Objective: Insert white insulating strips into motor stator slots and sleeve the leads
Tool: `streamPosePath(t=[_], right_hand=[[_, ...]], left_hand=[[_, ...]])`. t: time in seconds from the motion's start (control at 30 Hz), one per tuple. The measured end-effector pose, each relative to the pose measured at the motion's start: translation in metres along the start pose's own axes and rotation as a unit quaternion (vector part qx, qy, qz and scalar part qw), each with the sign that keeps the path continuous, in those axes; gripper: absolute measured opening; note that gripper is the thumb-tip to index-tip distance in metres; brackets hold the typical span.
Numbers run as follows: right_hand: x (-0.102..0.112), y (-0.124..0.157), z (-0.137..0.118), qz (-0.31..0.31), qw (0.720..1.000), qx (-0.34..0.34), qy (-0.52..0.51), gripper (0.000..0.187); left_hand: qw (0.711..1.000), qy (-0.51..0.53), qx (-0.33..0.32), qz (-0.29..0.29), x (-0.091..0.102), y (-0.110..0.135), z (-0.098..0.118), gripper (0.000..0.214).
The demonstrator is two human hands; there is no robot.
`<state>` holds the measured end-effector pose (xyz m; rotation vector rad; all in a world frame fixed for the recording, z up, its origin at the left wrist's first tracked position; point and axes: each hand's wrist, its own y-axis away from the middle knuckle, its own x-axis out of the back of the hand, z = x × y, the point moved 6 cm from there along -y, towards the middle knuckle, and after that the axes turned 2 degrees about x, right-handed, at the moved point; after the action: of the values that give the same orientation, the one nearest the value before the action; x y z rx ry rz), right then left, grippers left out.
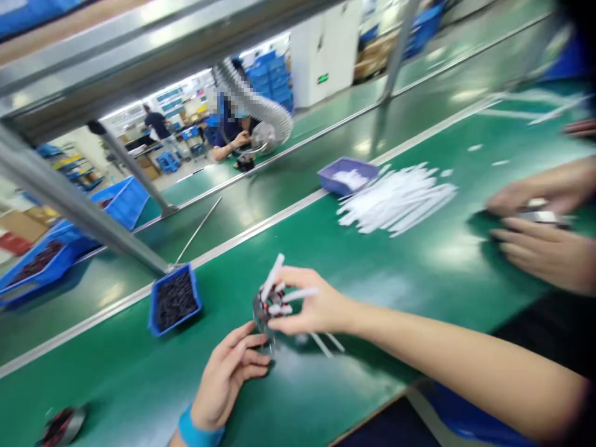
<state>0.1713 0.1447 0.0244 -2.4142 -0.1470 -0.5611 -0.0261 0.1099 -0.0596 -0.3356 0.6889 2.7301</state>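
My left hand point(230, 369), with a blue wristband, holds the lower edge of a small round metal part point(264, 310) with red windings, tilted up off the green belt point(298, 397). My right hand point(307, 304) reaches in from the right and pinches thin white sleeves point(274, 276) that stick out of that part. Two more white sleeves point(326, 343) lie on the belt just under my right wrist.
A small blue bin of dark pieces point(174, 301) stands left of my hands. A heap of white sleeves point(395, 198) and a purple tray point(347, 175) lie farther back. Another person's hands point(540, 230) work at the right. A round part point(63, 425) lies at bottom left.
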Motion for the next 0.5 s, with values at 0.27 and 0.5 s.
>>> streamPosePath(t=[0.27,0.5], right_hand=[[0.239,-0.017,0.101,0.232,0.859,-0.307,0.337,0.032],[0.342,-0.007,0.133,0.287,0.722,-0.392,0.492,0.034]], left_hand=[[0.996,-0.090,-0.023,0.003,0.011,-0.005,-0.009,0.055],[0.981,-0.190,-0.007,0.022,0.017,0.004,-0.002,0.062]])
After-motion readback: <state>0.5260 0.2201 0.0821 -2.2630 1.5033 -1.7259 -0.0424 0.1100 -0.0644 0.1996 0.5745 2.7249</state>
